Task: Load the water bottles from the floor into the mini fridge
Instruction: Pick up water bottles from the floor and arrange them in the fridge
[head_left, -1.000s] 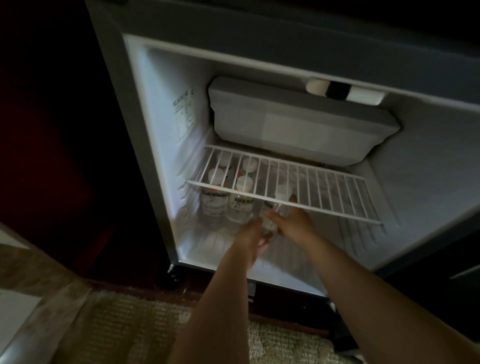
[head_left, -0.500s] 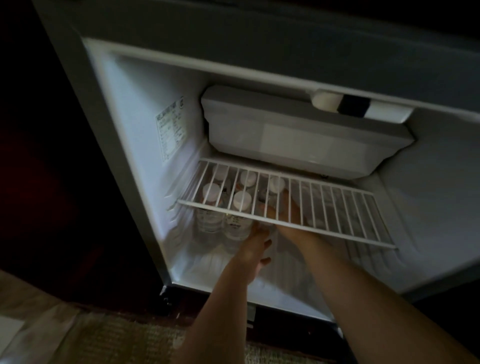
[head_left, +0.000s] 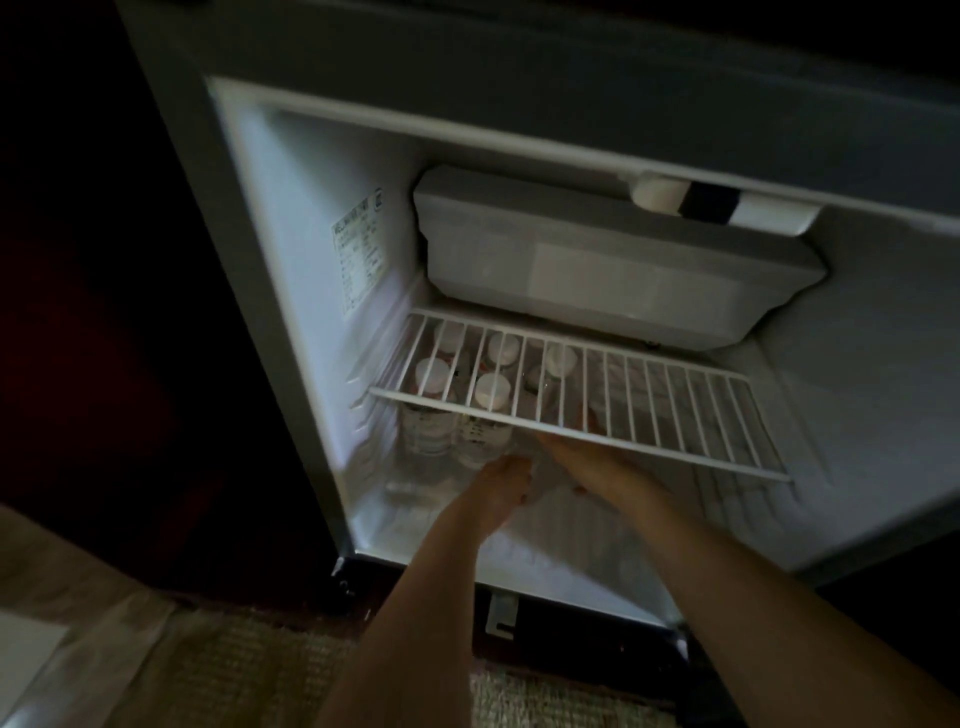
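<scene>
Rug (head_left: 249, 670) at bottom, dim, coarse weave, pale paper or bag edge at far left. Two bare forearms reach up from the bottom edge into the open fridge (head_left: 291, 291).

Left hand (head_left: 498, 493) just inside the lower compartment, over the white fridge floor (head_left: 550, 556), fingers (head_left: 511, 462) curled loosely and pointing toward the front bottles; whether they touch anything, cannot tell, too blurred. Right hand (head_left: 592, 462) just right of it and slightly deeper, palm turned left, fingers running up under the front bar of the wire shelf (head_left: 691, 415). A fingertip shows through the shelf wires beside a clear bottle (head_left: 553, 389) with a white cap. Right fingers look wrapped on that bottle's lower body, but the shelf bar hides the contact; grip not certain.

Bottles stand upright on the fridge floor, under the shelf, at the left side. Front pair (head_left: 452, 431) just left of the left fingers, labels visible below the shelf bar, caps seen through the wires. Back pair (head_left: 501, 348) behind them, only caps show. The bottle near the right hand is the rightmost of the group, next to the front pair.

Shelf top is bare wire. Above it, a grey freezer box (head_left: 613, 260) at the rear. Label sticker (head_left: 361, 260) on the left inner wall. Light housing (head_left: 722, 205) under the top rim.
</scene>
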